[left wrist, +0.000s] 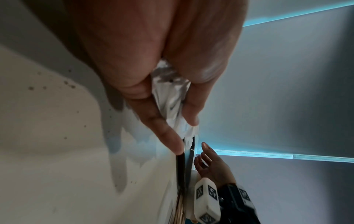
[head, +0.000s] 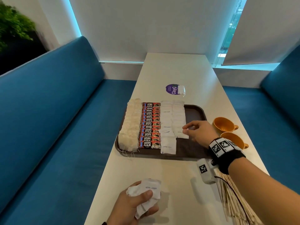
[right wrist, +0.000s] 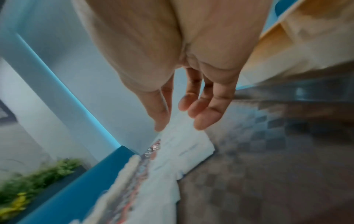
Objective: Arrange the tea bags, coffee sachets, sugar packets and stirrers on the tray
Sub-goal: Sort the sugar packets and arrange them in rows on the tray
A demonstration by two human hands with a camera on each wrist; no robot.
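The left hand (head: 138,202) grips a bunch of white sugar packets (head: 148,194) near the table's front edge. The right hand (head: 198,133), fingers relaxed and empty, hovers over the second sugar column (head: 178,117) on the tray (head: 197,111), whose unfilled end lies just toward the person.

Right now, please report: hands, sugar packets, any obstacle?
Left hand grips bunch of sugar packets. Right hand open over tray, at second sugar row. Stirrers off tray. No obstacle seen.

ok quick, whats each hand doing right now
Left hand: grips a bunch of white sugar packets above the table.
Right hand: open, fingers relaxed over the sugar packet on the tray, holding nothing.
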